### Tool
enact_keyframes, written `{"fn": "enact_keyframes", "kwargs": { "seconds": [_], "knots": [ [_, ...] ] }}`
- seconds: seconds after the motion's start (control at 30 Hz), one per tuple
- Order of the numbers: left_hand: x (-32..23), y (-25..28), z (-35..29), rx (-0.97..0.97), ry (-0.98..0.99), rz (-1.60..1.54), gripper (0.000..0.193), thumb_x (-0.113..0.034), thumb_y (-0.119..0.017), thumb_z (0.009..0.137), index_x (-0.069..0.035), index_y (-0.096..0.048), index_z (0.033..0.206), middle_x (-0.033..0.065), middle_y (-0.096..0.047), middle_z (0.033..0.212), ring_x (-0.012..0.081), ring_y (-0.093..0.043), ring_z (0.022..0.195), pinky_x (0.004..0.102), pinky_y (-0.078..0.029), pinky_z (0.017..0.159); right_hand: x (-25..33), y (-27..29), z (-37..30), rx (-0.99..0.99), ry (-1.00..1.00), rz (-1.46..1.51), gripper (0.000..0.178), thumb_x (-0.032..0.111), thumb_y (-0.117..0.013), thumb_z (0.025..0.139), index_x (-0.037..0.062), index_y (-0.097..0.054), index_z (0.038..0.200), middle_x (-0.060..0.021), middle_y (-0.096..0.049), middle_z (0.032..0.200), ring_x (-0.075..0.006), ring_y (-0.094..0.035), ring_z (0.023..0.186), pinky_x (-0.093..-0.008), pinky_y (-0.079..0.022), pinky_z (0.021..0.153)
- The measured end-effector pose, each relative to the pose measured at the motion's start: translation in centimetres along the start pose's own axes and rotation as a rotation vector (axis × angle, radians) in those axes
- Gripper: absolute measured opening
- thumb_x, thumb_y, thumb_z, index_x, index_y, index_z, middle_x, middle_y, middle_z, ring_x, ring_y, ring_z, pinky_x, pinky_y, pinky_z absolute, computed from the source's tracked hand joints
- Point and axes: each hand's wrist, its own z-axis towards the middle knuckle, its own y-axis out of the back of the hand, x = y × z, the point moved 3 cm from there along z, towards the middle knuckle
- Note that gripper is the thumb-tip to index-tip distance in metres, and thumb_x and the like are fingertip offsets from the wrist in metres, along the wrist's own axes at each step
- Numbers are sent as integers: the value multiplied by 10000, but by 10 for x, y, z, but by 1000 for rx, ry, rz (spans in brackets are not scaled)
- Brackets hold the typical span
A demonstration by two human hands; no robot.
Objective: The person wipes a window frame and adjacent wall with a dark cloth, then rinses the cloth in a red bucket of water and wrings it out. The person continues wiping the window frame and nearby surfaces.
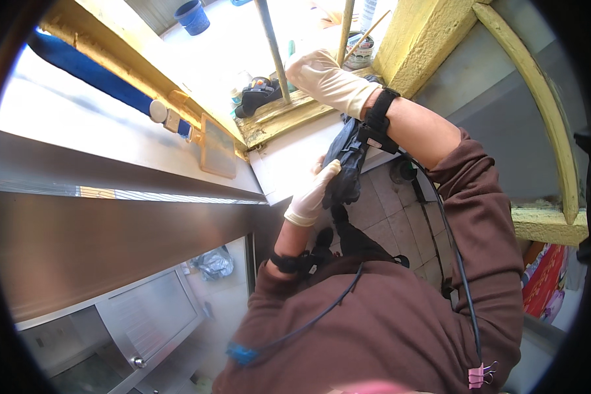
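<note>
Our left hand (pixel 314 194) grasps the lower end of a black bundle (pixel 345 157), thumb laid over its near edge, and the bundle slants up and rightward from there until it passes beneath our right wrist. Our right hand (pixel 325 75) reaches farther ahead, its fingertips just beside a thin bar (pixel 271 49); they are too bright to make out, so we cannot tell whether they hold anything. To work this well, we judge that our left grip should be firm but not crushing, so the bundle neither slips nor twists; on the right we would move slowly, keeping the wrist strap (pixel 378 117) from snagging the bundle and our hand from knocking the can (pixel 359 51) just beyond it. As for pose, our left forearm rises from below with the elbow bent near the body and the wrist about straight, while our right arm, farther out, comes in from the right, sleeve pushed up, its forearm sloping up and leftward above the bundle's upper end.
</note>
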Motion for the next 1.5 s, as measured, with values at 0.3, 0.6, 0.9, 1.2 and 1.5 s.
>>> {"fn": "enact_keyframes", "kwargs": {
  "seconds": [0.3, 0.6, 0.9, 1.2, 1.5],
  "knots": [
    [9, 10, 10, 67, -26, 17, 349, -95, -601, 971, 45, -538, 1285, 53, -642, 1103, 133, -615, 1002, 285, -462, 984, -20, 22, 4, 288, -105, 442, 92, 117, -692, 681, 54, -661, 621, -42, -492, 497, -172, -538, 475, -346, -449, 455],
    [13, 14, 8, 40, -7, 32, 479, -141, -656, 956, 64, -483, 1352, 80, -633, 1156, 140, -625, 1021, 285, -510, 910, -82, 15, 41, 580, -69, 419, 74, 102, -772, 720, 48, -743, 761, -141, -669, 658, -235, -691, 615, -357, -557, 550],
    [9, 9, 10, 51, -59, 57, 386, -125, -631, 964, 52, -529, 1291, 82, -636, 1150, 140, -615, 1025, 305, -428, 986, -76, -46, 37, 463, -603, 782, 153, 92, -618, 830, 32, -730, 915, -174, -703, 770, -317, -711, 723, -397, -574, 662],
    [9, 12, 6, 35, -95, 115, 216, -102, -559, 991, 30, -685, 1107, 67, -672, 1093, 152, -590, 1084, 389, -194, 1223, -13, -116, 11, 714, -1015, 1403, 225, 192, -561, 880, 39, -711, 949, -164, -688, 781, -288, -676, 724, -385, -543, 672],
    [10, 11, 8, 60, -28, 60, 332, -109, -570, 998, 51, -553, 1288, 74, -618, 1212, 169, -561, 1135, 298, -345, 1110, 9, -124, -8, 770, -1102, 1468, 325, 301, -502, 936, 39, -691, 976, -153, -675, 796, -261, -635, 714, -369, -509, 669]
  ]
}}
